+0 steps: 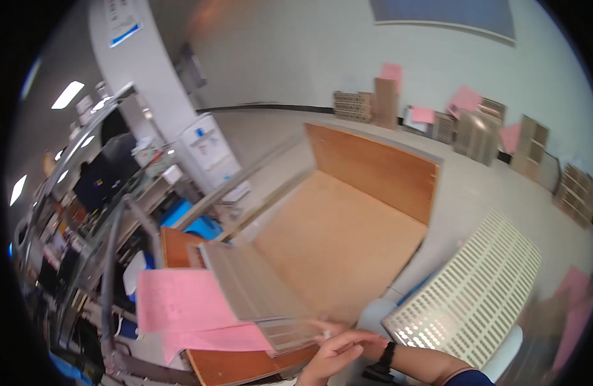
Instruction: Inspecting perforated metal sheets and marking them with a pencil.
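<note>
- The bare left hand (335, 357) comes in at the bottom edge, near 6 o'clock; its wrist is low and its fingers point toward 2 o'clock.
- That hand is open and seems empty, fingers stretched out side by side, thumb lying apart from them along its near side.
- The bare right hand (326, 328) lies just beyond the left one, partly covered by it, with its blurred fingers pointing toward 10 o'clock.
- Whether the right fingers grip anything cannot be told; they are at the near right corner of the pile of thin, flat, grey streaked panels (251, 283), and contact is unclear.
- The right forearm (425, 363) slants in from 5 o'clock, a dark blue sleeve (469, 378) at its lower end and a black band (388, 356) round its wrist.
- The two hands cross closely; the left fingertips end near the black band, touching or not being hard to tell.
- The pile lies toward 10 o'clock from the hands, beside thin pink rectangular sheets (184, 299) further toward 9 o'clock.
- Toward 12 o'clock is a large tan wooden platform with an upright brown end board (373, 170).
- Toward 2 o'clock, a cream rectangular panel with rows of slots (480, 283) lies tilted, near the right forearm.
</note>
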### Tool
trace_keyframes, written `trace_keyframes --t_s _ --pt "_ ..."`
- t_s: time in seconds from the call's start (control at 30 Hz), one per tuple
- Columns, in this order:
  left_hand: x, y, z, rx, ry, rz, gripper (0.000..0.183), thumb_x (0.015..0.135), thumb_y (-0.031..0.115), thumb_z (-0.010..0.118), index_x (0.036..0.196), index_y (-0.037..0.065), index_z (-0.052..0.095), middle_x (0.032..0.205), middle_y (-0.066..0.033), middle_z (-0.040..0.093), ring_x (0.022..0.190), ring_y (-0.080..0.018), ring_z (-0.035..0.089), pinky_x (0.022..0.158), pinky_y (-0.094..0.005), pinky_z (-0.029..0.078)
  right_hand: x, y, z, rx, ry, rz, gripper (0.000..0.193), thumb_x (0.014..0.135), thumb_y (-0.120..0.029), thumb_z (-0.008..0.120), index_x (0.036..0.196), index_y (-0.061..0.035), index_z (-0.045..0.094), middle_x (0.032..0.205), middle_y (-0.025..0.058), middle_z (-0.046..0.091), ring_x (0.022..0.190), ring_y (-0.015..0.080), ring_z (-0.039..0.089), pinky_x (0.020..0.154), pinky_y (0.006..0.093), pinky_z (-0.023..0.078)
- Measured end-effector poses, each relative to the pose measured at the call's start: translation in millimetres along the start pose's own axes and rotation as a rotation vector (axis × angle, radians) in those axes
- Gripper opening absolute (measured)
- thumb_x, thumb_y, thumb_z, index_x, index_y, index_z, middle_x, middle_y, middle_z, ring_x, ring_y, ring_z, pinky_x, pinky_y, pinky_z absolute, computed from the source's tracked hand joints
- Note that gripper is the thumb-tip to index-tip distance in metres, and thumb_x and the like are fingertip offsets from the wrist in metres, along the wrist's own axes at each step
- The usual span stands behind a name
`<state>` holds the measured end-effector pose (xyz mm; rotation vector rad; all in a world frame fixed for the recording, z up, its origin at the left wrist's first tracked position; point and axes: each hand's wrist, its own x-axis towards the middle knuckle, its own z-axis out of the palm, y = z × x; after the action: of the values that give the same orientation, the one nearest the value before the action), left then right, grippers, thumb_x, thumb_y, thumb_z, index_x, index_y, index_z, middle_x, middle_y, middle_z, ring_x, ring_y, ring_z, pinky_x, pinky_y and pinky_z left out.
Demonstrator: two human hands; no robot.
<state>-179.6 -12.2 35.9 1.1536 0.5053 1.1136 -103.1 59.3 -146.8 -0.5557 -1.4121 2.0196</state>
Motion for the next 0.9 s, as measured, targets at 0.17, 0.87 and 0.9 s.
trace_keyframes --t_s 0.17,0.87,0.9 --pt "7.1 -4.5 15.7 0.021 -0.117 -0.023 0.026 0.091 0.007 0.052 0.112 -0.007 0.057 0.11 -0.0252 0.06 0.104 -0.0354 0.06 0.094 -0.0428 0.044 -18.7 -20.9 -13.2 -0.127 -0.052 -0.134 0.05 0.099 -0.034 0.042 0.138 -0.0037 0.039 0.124 0.0118 0.053 0.109 0.0157 0.052 0.091 0.0308 0.042" --pt "63.2 -172.8 -62.6 0.341 0.3 -0.49 0.02 0.088 0.013 0.063 0.103 -0.001 0.062 0.085 -0.0018 0.064 0.075 -0.0068 0.057 0.066 -0.0212 0.046 -409.3 -99.1 -78.4 -0.447 1.667 -0.132 0.024 0.094 -0.008 0.051 0.116 0.0005 0.054 0.099 0.011 0.065 0.086 0.0143 0.062 0.077 0.0259 0.05" --pt "64.7 -173.4 -63.3 0.348 0.28 -0.496 0.02 0.088 0.013 0.063 0.103 -0.001 0.062 0.085 -0.0018 0.064 0.075 -0.0068 0.057 0.066 -0.0212 0.046 -410.8 -90.8 -76.5 -0.633 1.656 -0.103 0.024 0.092 -0.003 0.051 0.115 0.002 0.054 0.099 0.0119 0.066 0.089 0.016 0.063 0.079 0.0274 0.05"
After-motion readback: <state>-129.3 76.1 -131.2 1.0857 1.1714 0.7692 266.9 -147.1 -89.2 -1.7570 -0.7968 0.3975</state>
